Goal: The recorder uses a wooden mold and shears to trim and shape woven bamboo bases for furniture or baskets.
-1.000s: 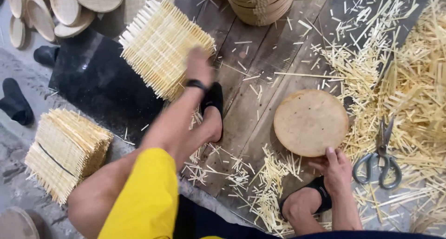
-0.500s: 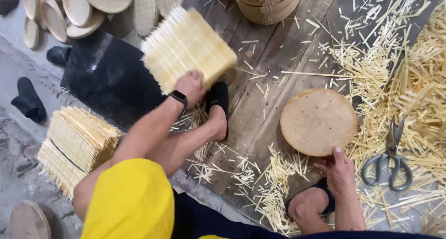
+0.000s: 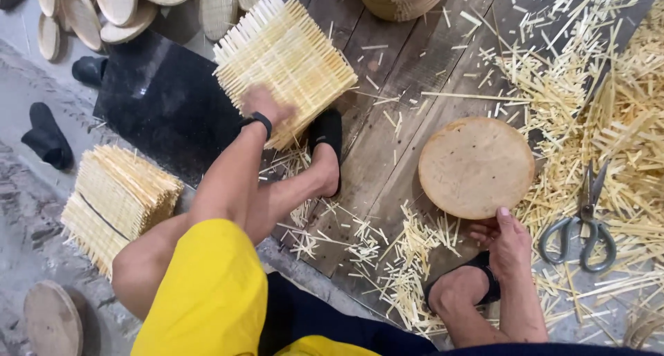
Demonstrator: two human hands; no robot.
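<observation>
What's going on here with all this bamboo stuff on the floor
A person sits on a wooden floor strewn with bamboo offcuts. The left hand grips a square woven bamboo mat, while the right hand touches the edge of a round wooden disc. Scissors lie to the right, and a stack of woven mats sits at the left.

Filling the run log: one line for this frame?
left hand: gripping woven mat | right hand: on disc edge | scissors: idle, right
</observation>
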